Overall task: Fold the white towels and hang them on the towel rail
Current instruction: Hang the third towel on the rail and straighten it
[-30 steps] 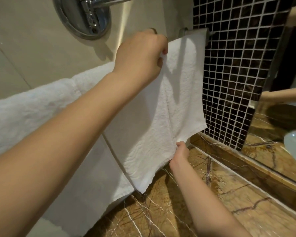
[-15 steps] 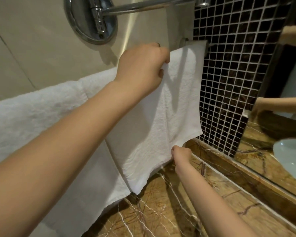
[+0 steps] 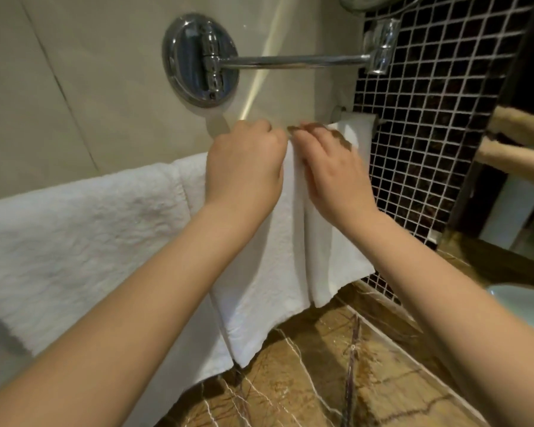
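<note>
A small white towel (image 3: 269, 272) hangs over the towel rail (image 3: 339, 114), of which only the right end shows. The towel drapes in two panels with a vertical fold between them. My left hand (image 3: 244, 167) grips its top edge at the rail. My right hand (image 3: 330, 167) sits just beside it, fingers on the right panel's top edge. A larger, thicker white towel (image 3: 80, 241) hangs on the same rail to the left, partly behind my left arm.
A chrome wall mount with a swing arm (image 3: 204, 60) sticks out above the rail. Dark mosaic tiles (image 3: 429, 134) and a mirror (image 3: 524, 180) stand at the right. A brown marble counter (image 3: 336, 380) lies below, with a basin edge (image 3: 521, 303) at far right.
My right hand let go of the towel's lower edge and rose to the rail beside my left hand. The towel now hangs in two panels. The view tilted upward.
</note>
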Action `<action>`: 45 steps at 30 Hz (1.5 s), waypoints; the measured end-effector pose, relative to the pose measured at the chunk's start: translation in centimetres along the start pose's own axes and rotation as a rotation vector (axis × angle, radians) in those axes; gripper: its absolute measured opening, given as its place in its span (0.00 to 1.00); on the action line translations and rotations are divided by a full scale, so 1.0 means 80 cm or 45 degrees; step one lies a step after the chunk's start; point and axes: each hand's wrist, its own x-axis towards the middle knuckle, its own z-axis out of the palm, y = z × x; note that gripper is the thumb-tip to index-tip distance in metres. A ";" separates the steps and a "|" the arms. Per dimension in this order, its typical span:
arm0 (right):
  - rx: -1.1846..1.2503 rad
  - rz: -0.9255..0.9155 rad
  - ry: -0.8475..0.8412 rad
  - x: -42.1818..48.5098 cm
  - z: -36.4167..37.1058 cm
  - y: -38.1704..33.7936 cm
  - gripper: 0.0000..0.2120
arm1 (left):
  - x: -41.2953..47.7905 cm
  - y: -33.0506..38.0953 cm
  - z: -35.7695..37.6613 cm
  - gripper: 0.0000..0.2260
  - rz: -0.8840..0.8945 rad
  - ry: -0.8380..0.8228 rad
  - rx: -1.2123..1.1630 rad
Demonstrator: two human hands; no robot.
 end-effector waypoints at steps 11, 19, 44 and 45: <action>-0.079 -0.089 0.089 -0.002 0.018 0.003 0.17 | -0.006 -0.002 0.009 0.09 0.086 0.061 0.169; -0.001 -0.082 0.000 0.004 -0.002 -0.024 0.23 | -0.020 -0.019 -0.030 0.07 0.010 0.102 0.119; 0.331 -0.413 -0.014 0.008 -0.031 -0.181 0.19 | -0.141 -0.131 -0.160 0.08 -0.238 -0.065 0.105; 0.344 -0.434 -0.028 0.007 -0.029 -0.191 0.19 | -0.145 -0.134 -0.162 0.08 -0.252 -0.064 0.115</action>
